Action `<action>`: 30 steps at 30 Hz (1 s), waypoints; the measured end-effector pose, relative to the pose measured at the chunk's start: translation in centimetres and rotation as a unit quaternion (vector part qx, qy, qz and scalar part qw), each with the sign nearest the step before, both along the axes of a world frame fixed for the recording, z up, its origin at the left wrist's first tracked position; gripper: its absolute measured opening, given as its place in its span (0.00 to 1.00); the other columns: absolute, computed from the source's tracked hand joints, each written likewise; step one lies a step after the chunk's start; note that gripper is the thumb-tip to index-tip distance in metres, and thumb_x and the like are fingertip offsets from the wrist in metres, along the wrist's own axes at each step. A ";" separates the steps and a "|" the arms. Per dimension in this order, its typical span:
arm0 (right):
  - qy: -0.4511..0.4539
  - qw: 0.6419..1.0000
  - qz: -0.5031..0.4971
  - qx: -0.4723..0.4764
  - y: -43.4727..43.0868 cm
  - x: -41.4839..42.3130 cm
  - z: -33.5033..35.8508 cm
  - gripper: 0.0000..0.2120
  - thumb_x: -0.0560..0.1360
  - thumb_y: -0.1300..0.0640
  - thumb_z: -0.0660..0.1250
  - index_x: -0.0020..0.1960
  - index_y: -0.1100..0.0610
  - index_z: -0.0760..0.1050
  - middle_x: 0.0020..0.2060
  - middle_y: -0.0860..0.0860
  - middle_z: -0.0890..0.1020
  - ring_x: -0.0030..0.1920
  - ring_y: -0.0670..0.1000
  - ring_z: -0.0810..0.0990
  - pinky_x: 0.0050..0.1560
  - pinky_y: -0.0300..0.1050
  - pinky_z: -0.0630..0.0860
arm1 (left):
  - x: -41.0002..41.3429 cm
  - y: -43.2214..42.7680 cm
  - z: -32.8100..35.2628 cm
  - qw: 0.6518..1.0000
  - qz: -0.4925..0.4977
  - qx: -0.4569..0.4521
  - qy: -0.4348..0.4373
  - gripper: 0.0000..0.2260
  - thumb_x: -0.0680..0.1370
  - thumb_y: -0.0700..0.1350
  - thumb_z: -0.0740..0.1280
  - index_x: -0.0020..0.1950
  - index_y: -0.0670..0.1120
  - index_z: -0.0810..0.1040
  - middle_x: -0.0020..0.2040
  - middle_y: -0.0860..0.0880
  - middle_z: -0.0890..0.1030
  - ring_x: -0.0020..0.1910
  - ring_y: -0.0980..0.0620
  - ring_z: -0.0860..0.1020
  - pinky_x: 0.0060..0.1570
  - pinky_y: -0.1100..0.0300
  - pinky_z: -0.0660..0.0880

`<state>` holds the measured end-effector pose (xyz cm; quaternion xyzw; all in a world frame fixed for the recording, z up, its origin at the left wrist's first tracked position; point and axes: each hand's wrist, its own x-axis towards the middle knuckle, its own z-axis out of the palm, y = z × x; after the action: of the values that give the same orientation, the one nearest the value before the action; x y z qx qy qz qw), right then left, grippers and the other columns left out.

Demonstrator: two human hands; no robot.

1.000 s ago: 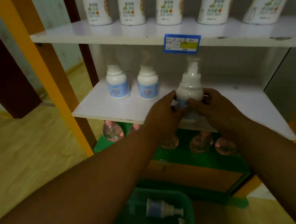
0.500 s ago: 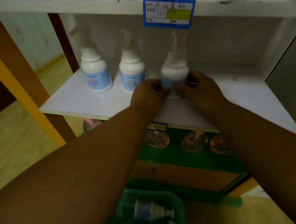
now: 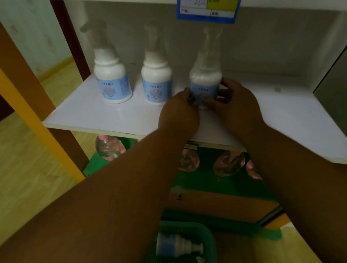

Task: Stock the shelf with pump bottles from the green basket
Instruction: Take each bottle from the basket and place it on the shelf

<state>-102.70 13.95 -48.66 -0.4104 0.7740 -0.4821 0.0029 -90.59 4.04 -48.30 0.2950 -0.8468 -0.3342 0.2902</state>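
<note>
A white pump bottle [image 3: 205, 79] with a blue label stands upright on the white middle shelf [image 3: 86, 116]. My left hand [image 3: 178, 114] grips its left side and my right hand [image 3: 237, 106] grips its right side, low on the body. Two matching pump bottles, one [image 3: 111, 82] at the left and one [image 3: 156, 81] beside it, stand in a row to the left of the held one. The green basket [image 3: 208, 236] sits at the bottom, partly hidden by my left forearm, with a pump bottle [image 3: 175, 245] lying on its side in it.
A blue and yellow price tag [image 3: 211, 1] hangs on the upper shelf's edge just above the held bottle. Round clear bottles [image 3: 228, 163] stand on the green lower shelf. An orange upright [image 3: 17, 99] frames the left side. The shelf's right half is bare white board.
The held bottle went from the shelf's front edge deeper in, coming level with the two standing bottles. My view moved closer to the shelf.
</note>
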 end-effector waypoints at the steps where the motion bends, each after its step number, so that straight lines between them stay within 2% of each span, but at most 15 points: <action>1: 0.008 1.000 0.010 0.008 -0.1 0.1 0.0 0.32 0.71 0.46 0.75 0.72 0.47 0.69 0.61 0.46 0.81 0.54 0.43 0.81 0.53 0.34 0.76 | 0.0 0.0 0.0 1.000 0.000 -0.002 -0.009 0.19 0.80 0.45 0.63 0.72 0.45 0.71 0.65 0.44 0.78 0.62 0.45 0.76 0.58 0.60 0.70; 2: 0.018 1.000 0.017 0.015 -0.2 0.1 0.0 0.33 0.71 0.46 0.75 0.74 0.46 0.68 0.61 0.46 0.81 0.56 0.44 0.81 0.55 0.36 0.76 | 0.0 -0.1 0.1 1.000 0.000 -0.002 -0.018 0.20 0.80 0.45 0.62 0.73 0.45 0.70 0.66 0.44 0.77 0.63 0.45 0.75 0.60 0.58 0.70; 4: 0.044 0.999 0.012 0.025 -0.4 0.1 -0.1 0.35 0.72 0.46 0.75 0.75 0.46 0.65 0.63 0.46 0.80 0.58 0.46 0.80 0.54 0.35 0.74 | 0.0 -0.1 0.2 0.999 -0.001 -0.004 -0.034 0.22 0.80 0.44 0.62 0.74 0.44 0.67 0.68 0.43 0.75 0.65 0.44 0.74 0.63 0.57 0.69; 8: 0.055 0.998 -0.006 0.032 -0.7 0.1 -0.7 0.36 0.72 0.45 0.74 0.76 0.43 0.63 0.63 0.44 0.80 0.54 0.41 0.77 0.44 0.21 0.65 | 0.1 -0.1 0.5 0.998 -0.007 -0.002 -0.054 0.23 0.80 0.42 0.60 0.76 0.43 0.65 0.69 0.43 0.73 0.67 0.44 0.72 0.67 0.55 0.69; 10: 0.062 0.998 -0.004 0.033 -0.7 0.0 -0.9 0.36 0.72 0.44 0.72 0.76 0.42 0.62 0.63 0.44 0.80 0.55 0.42 0.78 0.44 0.19 0.66 | 0.3 -0.2 0.8 0.998 -0.007 -0.002 -0.064 0.22 0.80 0.40 0.60 0.75 0.42 0.65 0.69 0.42 0.73 0.67 0.44 0.72 0.66 0.55 0.69; 14: 0.103 0.994 -0.004 0.045 -0.8 -0.3 -1.1 0.37 0.74 0.44 0.71 0.78 0.45 0.59 0.64 0.47 0.80 0.58 0.51 0.81 0.55 0.40 0.76 | 0.4 -0.2 1.0 0.997 -0.011 -0.005 -0.081 0.22 0.79 0.39 0.59 0.74 0.41 0.65 0.68 0.41 0.73 0.66 0.43 0.72 0.66 0.55 0.69; 17: 0.102 0.993 -0.008 0.050 -0.8 -0.4 -1.2 0.38 0.74 0.44 0.71 0.79 0.47 0.57 0.66 0.48 0.79 0.59 0.53 0.81 0.59 0.46 0.77 | 0.4 -0.2 1.1 0.996 -0.016 -0.005 -0.084 0.21 0.79 0.38 0.60 0.73 0.41 0.66 0.67 0.40 0.74 0.65 0.42 0.73 0.63 0.56 0.69; 25: 0.124 0.991 -0.021 0.043 -0.6 -0.3 -1.2 0.37 0.75 0.46 0.71 0.79 0.47 0.59 0.65 0.49 0.79 0.62 0.52 0.79 0.58 0.42 0.75 | 0.6 0.0 1.2 0.997 -0.020 0.025 -0.073 0.25 0.77 0.38 0.61 0.76 0.42 0.63 0.70 0.41 0.72 0.68 0.43 0.71 0.66 0.55 0.67; 30: 0.112 0.992 -0.023 0.049 -0.8 -0.4 -1.1 0.37 0.74 0.45 0.71 0.79 0.46 0.59 0.65 0.48 0.79 0.59 0.51 0.81 0.59 0.44 0.77 | 0.2 0.2 1.0 0.998 -0.010 0.032 -0.054 0.21 0.78 0.38 0.60 0.71 0.42 0.68 0.66 0.41 0.75 0.65 0.43 0.73 0.65 0.52 0.70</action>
<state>-103.08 13.18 -49.77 -0.4436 0.8012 -0.3946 -0.0751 -90.36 4.27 -47.32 0.3135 -0.8531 -0.3472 0.2310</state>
